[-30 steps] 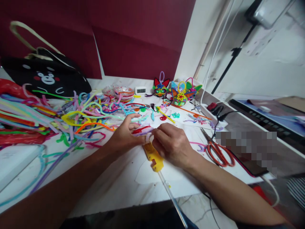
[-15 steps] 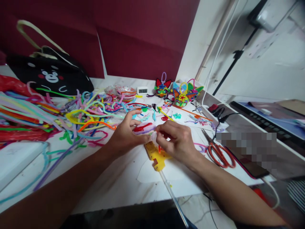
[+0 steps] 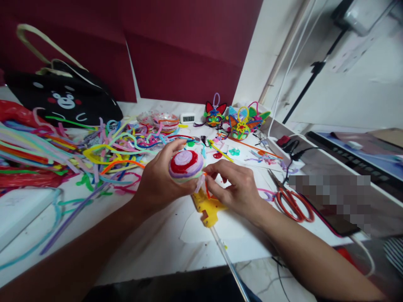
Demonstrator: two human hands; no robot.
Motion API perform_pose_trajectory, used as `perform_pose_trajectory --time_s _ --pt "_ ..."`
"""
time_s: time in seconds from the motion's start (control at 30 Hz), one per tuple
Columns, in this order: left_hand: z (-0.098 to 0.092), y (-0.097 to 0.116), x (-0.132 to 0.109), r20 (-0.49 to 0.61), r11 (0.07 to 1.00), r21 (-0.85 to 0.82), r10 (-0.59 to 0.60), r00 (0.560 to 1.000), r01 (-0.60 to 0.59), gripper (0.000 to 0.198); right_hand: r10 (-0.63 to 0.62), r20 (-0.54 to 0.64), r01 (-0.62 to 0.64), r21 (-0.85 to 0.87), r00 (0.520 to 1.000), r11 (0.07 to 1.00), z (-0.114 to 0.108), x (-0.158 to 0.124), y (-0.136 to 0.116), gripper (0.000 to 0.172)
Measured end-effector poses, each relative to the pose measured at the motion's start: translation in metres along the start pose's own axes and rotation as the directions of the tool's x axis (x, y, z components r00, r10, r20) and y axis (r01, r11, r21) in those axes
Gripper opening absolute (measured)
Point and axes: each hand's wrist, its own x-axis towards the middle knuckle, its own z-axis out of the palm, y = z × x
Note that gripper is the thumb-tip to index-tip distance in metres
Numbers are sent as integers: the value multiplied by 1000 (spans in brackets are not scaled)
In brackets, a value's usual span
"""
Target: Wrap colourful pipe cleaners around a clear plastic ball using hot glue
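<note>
My left hand (image 3: 160, 176) is wrapped round a rounded pipe-cleaner ball (image 3: 186, 164), coiled in lilac, red and pale green. Its lilac and red spiral faces up towards me. At the ball's right side, my right hand (image 3: 236, 182) pinches an orange pipe cleaner (image 3: 207, 186) between thumb and forefinger. A pale lilac strip hangs beside it at the ball's lower edge. Just below both hands lies a yellow glue gun (image 3: 209, 212) with a clear glue stick (image 3: 228, 258) reaching past the table edge.
Red-handled scissors (image 3: 291, 201) and a phone (image 3: 333, 214) lie to the right. Loose pipe cleaners (image 3: 110, 147) crowd the left. Finished animal-head ornaments (image 3: 241, 126) and a small digital clock (image 3: 187, 118) stand at the back. A black bag (image 3: 63, 98) leans behind.
My left hand has tipped the ball, so its red and lilac spiral now faces me. My right hand stays pinched at its side, and the orange pipe cleaner shows more clearly.
</note>
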Motion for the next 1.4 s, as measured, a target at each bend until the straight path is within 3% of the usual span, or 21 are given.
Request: perform_pose_trajectory --time_s 0.17,0.4,0.6,0.8,1.17,1.4 --pt "-1 2 -1 -16 999 50 18 1000 -17 96 4 26 -3 -7 1000 1000 -2 0 -2 10" --pt "-4 5 0 -1 989 102 111 994 -110 93 117 43 -120 73 992 990 -1 -2 -5 8" --pt "-3 2 3 95 979 -164 -109 990 123 97 -28 93 44 -179 995 983 3 -3 -1 16" --pt "3 -3 3 84 909 -338 -227 970 242 100 -61 105 95 -350 993 932 10 -1 -4 23" --pt "2 4 4 137 882 -369 -260 956 293 97 -76 92 100 -291 993 951 12 -5 -4 16" --pt "3 3 4 124 867 -401 -267 956 294 99 -167 62 178 -400 984 899 15 -2 -1 13"
